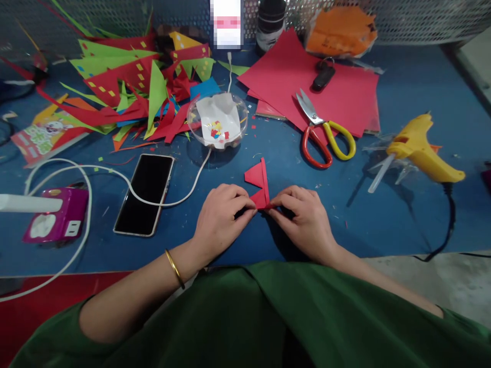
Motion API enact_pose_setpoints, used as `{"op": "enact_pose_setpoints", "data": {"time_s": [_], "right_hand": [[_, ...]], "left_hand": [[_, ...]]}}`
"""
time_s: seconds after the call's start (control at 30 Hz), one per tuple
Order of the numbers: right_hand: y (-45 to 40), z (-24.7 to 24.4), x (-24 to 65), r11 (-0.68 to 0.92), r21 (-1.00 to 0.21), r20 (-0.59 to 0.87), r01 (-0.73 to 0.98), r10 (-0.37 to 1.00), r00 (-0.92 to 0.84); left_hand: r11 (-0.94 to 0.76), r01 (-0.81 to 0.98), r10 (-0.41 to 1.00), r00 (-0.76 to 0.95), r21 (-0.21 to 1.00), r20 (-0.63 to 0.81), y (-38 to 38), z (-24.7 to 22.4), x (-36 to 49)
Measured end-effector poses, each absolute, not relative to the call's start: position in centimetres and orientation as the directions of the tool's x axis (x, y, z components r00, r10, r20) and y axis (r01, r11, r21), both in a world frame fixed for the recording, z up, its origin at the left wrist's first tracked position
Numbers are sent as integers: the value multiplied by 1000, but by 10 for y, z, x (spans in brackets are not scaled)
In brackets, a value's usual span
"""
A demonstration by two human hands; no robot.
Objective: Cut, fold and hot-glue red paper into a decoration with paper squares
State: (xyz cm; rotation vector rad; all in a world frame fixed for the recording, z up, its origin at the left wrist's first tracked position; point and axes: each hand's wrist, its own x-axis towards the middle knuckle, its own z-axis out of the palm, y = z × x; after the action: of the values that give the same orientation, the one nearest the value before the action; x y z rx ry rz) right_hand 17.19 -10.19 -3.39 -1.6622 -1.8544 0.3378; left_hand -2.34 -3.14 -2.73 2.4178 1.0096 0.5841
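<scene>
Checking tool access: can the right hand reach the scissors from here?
Probably yes: nothing bulky stands between the right hand and the scissors, though it would likely have to release the folded red paper first.

A blue desk (356,220) spans the view, its surface scuffed and flecked with tiny specks. Along its far side stands a grey perforated metal panel (414,20), dotted with small holes. Pale grey floor (433,281) shows past the near edge at right, a red surface (23,322) at lower left. Light casts soft-edged shadows across the blue.
</scene>
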Motion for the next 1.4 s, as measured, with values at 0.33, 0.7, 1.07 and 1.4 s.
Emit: {"op": "enact_pose_setpoints", "data": {"time_s": [0.33, 0.7, 1.07, 1.4], "right_hand": [[-104, -32, 170, 147, -605, 276, 782, 961, 32], [-102, -30, 166, 104, -580, 227, 808, 973, 37], [-101, -33, 160, 17, -493, 194, 870, 977, 90], [-101, -31, 160, -5, -516, 168, 857, 980, 107]], "left_hand": [[-537, 546, 781, 610, 642, 134, -30, -23, -22], [-560, 546, 772, 617, 623, 154, -29, -25, -21], [-557, 548, 780, 603, 624, 166, -30, -24, -19], [-544, 593, 798, 585, 593, 147, -33, -23, -16]]}}
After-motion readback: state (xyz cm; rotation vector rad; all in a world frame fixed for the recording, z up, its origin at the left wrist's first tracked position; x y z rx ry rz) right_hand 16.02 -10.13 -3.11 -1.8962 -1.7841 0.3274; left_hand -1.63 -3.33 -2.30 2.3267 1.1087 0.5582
